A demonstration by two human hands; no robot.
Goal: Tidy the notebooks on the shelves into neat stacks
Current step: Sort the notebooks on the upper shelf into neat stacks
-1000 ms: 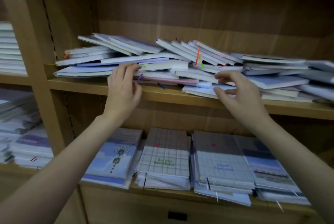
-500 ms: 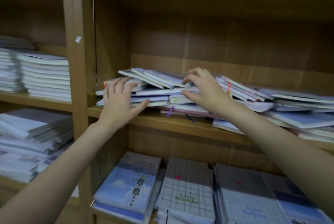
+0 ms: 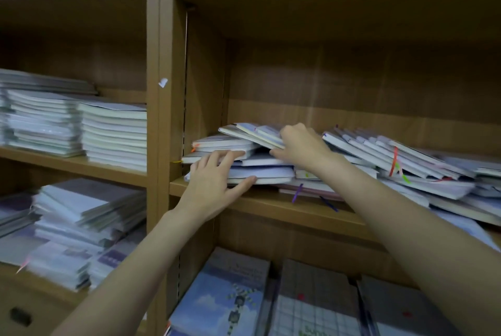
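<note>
Head view: my left hand (image 3: 214, 186) lies flat against the toppled notebooks (image 3: 379, 156), my right hand (image 3: 301, 143) grips a few; most remain unstacked.

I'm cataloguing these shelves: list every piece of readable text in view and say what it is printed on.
None reads fully.
Grid-cover notebook: green lettering, upside down and cut off by the frame edge, unreadable.
Purple-banded notebook: label too blurred.
Sky-cover notebook: faint line of print, too small.

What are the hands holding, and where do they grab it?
The right hand grips the tilted notebooks by their near edge. The left hand presses straight fingers on the low stack's front, gripping nothing.
</note>
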